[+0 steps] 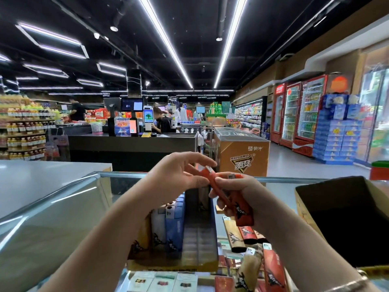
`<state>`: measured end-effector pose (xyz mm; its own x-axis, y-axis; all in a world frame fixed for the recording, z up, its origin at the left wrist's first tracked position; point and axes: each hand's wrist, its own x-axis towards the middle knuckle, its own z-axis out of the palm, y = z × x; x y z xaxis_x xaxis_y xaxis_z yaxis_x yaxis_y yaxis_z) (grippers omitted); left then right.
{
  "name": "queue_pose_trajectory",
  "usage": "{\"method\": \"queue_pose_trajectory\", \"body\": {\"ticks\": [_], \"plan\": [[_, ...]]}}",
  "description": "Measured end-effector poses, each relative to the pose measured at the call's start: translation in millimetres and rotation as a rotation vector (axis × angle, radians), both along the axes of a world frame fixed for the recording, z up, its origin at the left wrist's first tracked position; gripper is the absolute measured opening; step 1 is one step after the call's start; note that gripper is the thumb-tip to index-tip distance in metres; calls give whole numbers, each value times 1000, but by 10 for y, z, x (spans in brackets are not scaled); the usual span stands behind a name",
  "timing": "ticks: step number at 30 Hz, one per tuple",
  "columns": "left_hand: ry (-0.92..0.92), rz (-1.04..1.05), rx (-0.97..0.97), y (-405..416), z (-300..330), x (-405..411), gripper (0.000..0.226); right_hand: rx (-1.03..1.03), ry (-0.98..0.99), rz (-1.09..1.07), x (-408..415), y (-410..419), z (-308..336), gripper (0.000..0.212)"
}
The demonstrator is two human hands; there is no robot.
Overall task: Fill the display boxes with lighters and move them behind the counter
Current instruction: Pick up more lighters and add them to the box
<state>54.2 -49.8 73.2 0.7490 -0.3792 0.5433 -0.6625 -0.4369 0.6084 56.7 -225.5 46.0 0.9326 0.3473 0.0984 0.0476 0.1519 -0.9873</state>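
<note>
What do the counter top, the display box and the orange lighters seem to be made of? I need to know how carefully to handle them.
Counter top: likely glass, glossy; it mirrors the ceiling lights and packs show beneath it.
Display box: probably printed cardboard, matte, with folded edges.
Orange lighters: seemingly smooth plastic bodies with printed graphics and pale caps, perhaps metal; the right hand grips them, the left hand pinches one.

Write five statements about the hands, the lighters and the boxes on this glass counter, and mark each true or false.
1. The right hand grips orange lighters. True.
2. The left hand lies flat on the glass counter. False: it is raised, its fingers at the top of an orange lighter.
3. The display box is completely full. False: its right-hand slots are empty.
4. Blue lighters stand in the display box. True.
5. The cardboard box sits to the left of the hands. False: it sits on the right.
</note>
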Motion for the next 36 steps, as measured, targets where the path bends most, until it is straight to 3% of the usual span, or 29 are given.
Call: {"method": "queue_pose_trajectory", "body": {"ticks": [5,8,13,17,20,25,32,36], "plan": [[18,-96,-85,73,-5,-130,28,107,85,212,-66,-3,47,18],[-37,-49,-103,97,-13,-158,25,98,120,193,-70,21,44,22],[-197,195,-113,181,-3,-94,20,-252,-168,-308,20,-50,-32,9],[-263,328,-54,195,-48,-28,20,-550,-303,-219,33,84,-139,8],[-193,330,11,194,-63,21,17,-787,-415,-238,100,176,-210,42],[-126,365,178,161,-27,63,17,-728,-317,-172,108,142,-189,78],[-100,428,475,-23,117,157,13,-731,-278,-87,113,95,-161,62],[-97,458,551,-78,103,184,13,-747,-252,-67,122,90,-144,68]]}}
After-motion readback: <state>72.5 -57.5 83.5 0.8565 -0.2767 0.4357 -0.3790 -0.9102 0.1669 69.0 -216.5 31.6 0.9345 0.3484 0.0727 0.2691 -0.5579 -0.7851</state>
